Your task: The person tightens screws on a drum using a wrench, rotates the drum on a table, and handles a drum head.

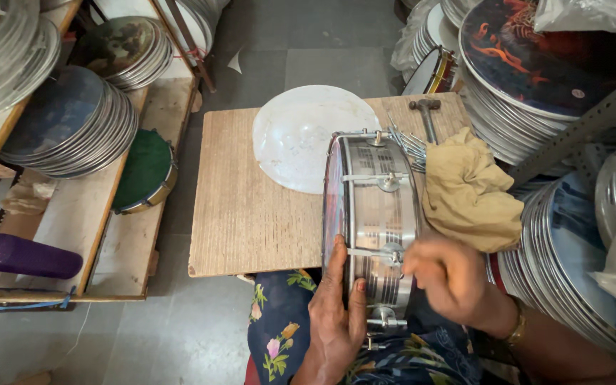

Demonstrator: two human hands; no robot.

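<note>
Drum: one round drum (373, 221) with a shiny ribbed metal shell, stood on edge at the near right edge of the wooden board (240, 214), partly over the person's lap.
Left hand: the left hand (336, 314) lies flat against the drum's near rim, fingers together, thumb on the shell.
Right hand: the right hand (450, 274) is curled at a metal lug on the shell; blurred, so what the fingers pinch cannot be told.
Board: pale, grainy, rectangular.
Skin: one white translucent disc (308, 132) lying flat behind the drum.
Cloth: one crumpled mustard rag (468, 192).
Hammer: one, metal-headed (425, 107).
Rods: a bundle of thin metal rods (408, 142).
</note>
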